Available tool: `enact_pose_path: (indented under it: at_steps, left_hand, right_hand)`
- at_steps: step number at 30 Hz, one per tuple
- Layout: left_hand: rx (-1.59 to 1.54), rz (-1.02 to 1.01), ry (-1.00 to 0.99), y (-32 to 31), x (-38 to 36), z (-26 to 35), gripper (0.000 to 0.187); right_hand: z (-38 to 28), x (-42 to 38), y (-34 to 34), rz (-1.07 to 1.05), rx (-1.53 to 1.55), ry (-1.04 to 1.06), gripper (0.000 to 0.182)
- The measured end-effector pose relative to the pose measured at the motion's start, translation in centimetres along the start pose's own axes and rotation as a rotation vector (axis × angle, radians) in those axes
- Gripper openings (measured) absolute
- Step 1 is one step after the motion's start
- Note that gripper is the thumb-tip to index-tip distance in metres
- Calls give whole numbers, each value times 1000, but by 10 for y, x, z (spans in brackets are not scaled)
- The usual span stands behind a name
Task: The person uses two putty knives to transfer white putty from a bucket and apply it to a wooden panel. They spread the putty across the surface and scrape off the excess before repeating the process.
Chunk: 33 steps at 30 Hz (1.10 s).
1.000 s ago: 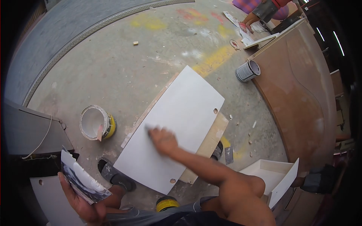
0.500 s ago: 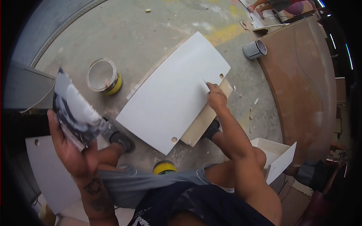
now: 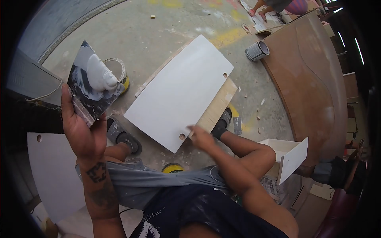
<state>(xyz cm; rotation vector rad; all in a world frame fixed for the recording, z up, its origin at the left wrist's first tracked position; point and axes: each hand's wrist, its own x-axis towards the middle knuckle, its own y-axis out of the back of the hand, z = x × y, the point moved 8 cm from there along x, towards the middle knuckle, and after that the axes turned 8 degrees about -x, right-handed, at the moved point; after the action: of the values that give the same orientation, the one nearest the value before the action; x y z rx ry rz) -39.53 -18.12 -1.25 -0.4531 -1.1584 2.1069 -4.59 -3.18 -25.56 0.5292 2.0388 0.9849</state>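
Note:
My left hand (image 3: 85,135) is closed around the lower edge of a dark, flat putty board (image 3: 81,87), which is tilted up. A thick heap of white putty (image 3: 100,74) sits on that board. In front of me lies a white panel (image 3: 178,91) with two round holes along its near right side. Close to its lower hole is my right hand (image 3: 201,137), smeared by motion; what its fingers hold, if anything, cannot be made out. Beneath the panel a pale wooden board (image 3: 216,105) sticks out.
An open can (image 3: 125,79) stands behind the putty board, and a yellow-banded tub (image 3: 173,168) between my legs. To the right are a white drawer (image 3: 291,160), a large brown panel (image 3: 307,75) and a grey can (image 3: 257,50). Another person's feet (image 3: 257,14) show at the top.
My right hand has come back toward me, from the panel's upper hole to near its lower one. The left hand has raised the putty board, turning its loaded face more toward view.

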Motion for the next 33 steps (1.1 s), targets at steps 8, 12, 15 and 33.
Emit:
enact_pose_path:
  at_steps: [8,12,15,33]
  left_hand:
    - [17,86,30,-5,-1,-9,47]
    - [42,137,-8,2,2,-11,49]
    - [-24,147,13,11,5,-12,51]
    - [130,84,-68,-7,14,-22,47]
  right_hand:
    - [95,121,130,390,-94,-184,49]
    - [121,183,161,409,-198,-237,52]
    - [121,212,163,402,-216,-273,54]
    - [-68,31,91,244,682,91,50]
